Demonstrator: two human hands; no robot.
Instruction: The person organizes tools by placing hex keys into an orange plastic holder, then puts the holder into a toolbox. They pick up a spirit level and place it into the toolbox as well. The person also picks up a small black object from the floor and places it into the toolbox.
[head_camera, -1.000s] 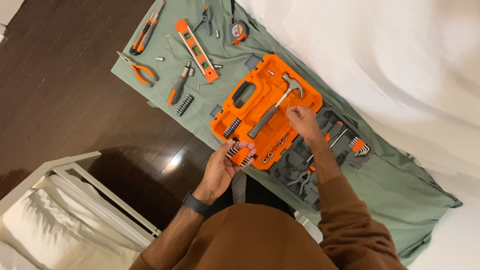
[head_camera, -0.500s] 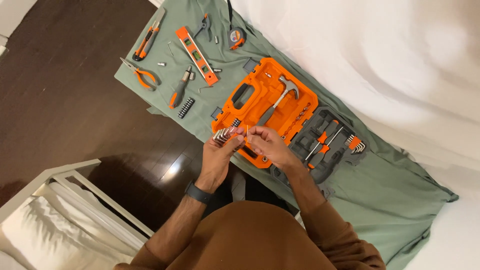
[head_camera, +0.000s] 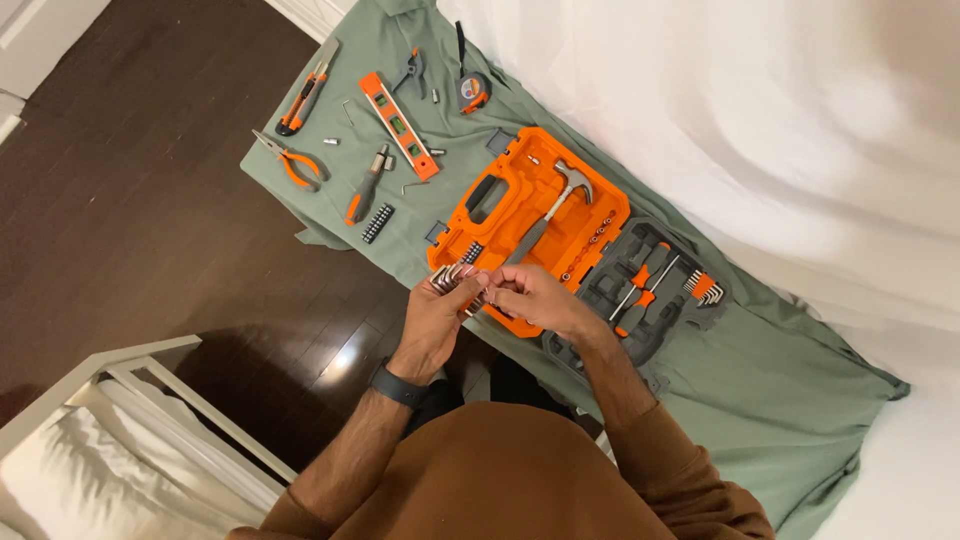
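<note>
My left hand (head_camera: 437, 318) grips an orange holder of several metal hex keys (head_camera: 452, 273), just in front of the open tool case. My right hand (head_camera: 528, 295) meets it from the right, its fingertips pinching at one key in the holder. The case's orange half (head_camera: 500, 200) carries a hammer (head_camera: 556, 199) and a row of sockets. Its grey half (head_camera: 668, 310) holds screwdrivers (head_camera: 640, 280) and a second hex key set (head_camera: 705, 288).
On the green cloth (head_camera: 790, 400) lie an orange level (head_camera: 398, 124), pliers (head_camera: 292, 163), a utility knife (head_camera: 307, 90), a screwdriver handle (head_camera: 364, 186), a bit strip (head_camera: 377, 223) and a tape measure (head_camera: 473, 92). Dark wood floor lies left; a white frame (head_camera: 130, 365) stands at lower left.
My right hand left the hammer area of the case and came back to the hex key holder in my left hand. The view drifted slightly.
</note>
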